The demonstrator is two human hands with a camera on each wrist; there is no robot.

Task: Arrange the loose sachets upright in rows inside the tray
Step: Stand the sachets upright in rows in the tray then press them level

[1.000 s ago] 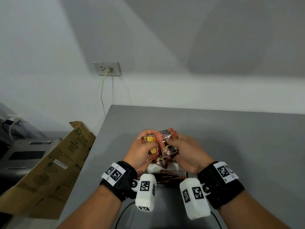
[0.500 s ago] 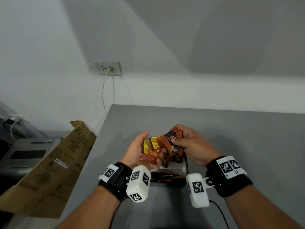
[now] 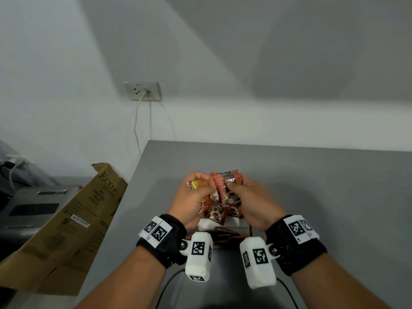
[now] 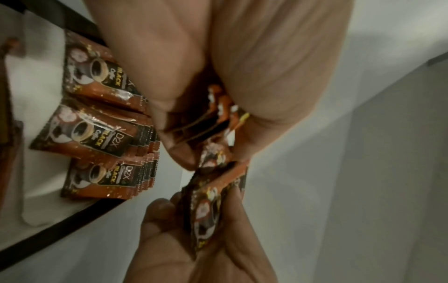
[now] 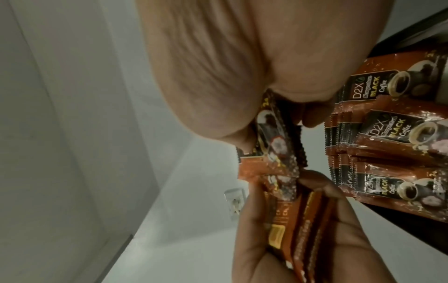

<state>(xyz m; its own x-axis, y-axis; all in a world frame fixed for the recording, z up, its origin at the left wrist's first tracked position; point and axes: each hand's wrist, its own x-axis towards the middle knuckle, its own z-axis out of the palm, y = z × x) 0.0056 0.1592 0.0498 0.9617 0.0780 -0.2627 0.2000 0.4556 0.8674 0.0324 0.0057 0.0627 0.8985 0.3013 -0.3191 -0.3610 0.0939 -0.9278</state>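
One grey counter (image 3: 312, 186) fills the lower scene, a folded cardboard box (image 3: 66, 219) leaning by its left edge and a wall socket (image 3: 142, 91) above. Near the person sits the tray (image 4: 48, 208), white inside with a dark rim, where coffee sachets in rows (image 4: 97, 134) stand packed together. Above it, the left hand (image 3: 191, 201) has its fingers curled tight round a bunch of loose sachets (image 3: 219, 197), and the right hand (image 3: 252, 201) pinches the same bunch between thumb and fingers, both hands touching.
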